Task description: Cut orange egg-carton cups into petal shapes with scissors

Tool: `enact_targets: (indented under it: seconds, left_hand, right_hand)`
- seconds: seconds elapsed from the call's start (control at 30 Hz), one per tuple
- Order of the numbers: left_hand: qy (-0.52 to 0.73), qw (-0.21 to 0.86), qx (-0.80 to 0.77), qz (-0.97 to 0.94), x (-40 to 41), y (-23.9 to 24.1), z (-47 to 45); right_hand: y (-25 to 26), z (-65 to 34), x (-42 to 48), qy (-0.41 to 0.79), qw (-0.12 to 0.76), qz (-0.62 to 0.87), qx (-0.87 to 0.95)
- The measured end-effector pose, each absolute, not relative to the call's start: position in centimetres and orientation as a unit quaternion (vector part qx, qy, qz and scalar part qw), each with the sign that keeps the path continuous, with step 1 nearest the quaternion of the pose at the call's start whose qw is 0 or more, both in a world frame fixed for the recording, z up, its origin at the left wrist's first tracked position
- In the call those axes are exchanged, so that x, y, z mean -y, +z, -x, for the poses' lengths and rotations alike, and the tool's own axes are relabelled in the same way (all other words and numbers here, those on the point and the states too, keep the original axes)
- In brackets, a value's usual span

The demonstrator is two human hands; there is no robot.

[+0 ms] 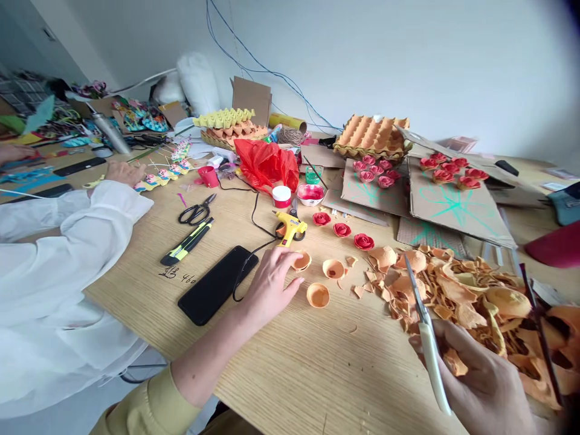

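Note:
My left hand (272, 281) is over the table, thumb and fingers apart. Its fingertips are at the edge of a small orange egg-carton cup (301, 261); whether they touch it I cannot tell. Two more such cups, one behind (334, 269) and one in front (318, 296), sit just to the right. In my right hand (487, 377) is a pair of scissors (426, 326) with pale handles, blades pointing up and away. That hand is beside a heap of torn orange carton scraps (466, 302). Red paper roses (342, 229) stand in a row beyond the cups.
Near my left hand lie a yellow glue gun (290, 225), a black phone (217, 285), a utility knife (186, 241) and black scissors (197, 209). Cardboard sheets (457, 208) carry more roses. A co-worker's white sleeve (90, 223) is at left. Egg trays (374, 136) stand behind.

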State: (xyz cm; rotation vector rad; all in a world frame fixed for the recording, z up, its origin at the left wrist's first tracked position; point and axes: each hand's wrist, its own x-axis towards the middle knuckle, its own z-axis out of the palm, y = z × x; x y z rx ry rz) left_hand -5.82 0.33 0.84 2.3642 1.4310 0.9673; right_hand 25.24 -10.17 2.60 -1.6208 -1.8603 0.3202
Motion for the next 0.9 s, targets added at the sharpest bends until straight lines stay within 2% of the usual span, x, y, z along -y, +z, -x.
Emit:
enact_targets:
  seconds: [0.37,0.7,0.9]
  left_hand:
    - [0.176,0.114,-0.414,-0.886,-3.5,0.6,5.7]
    - [0.195,0.141,-0.423,-0.874,-6.9,1.3,4.1]
    - [0.163,0.154,-0.423,-0.878,-7.8,1.1,3.5]
  right_hand:
    - [1.8,-24.1,9.9,0.112,0.336,0.635,0.687]
    - [1.7,-23.7,9.7,0.102,0.342,0.623,0.696]
    - [1.8,-23.9,9.7,0.104,0.338,0.627,0.694]
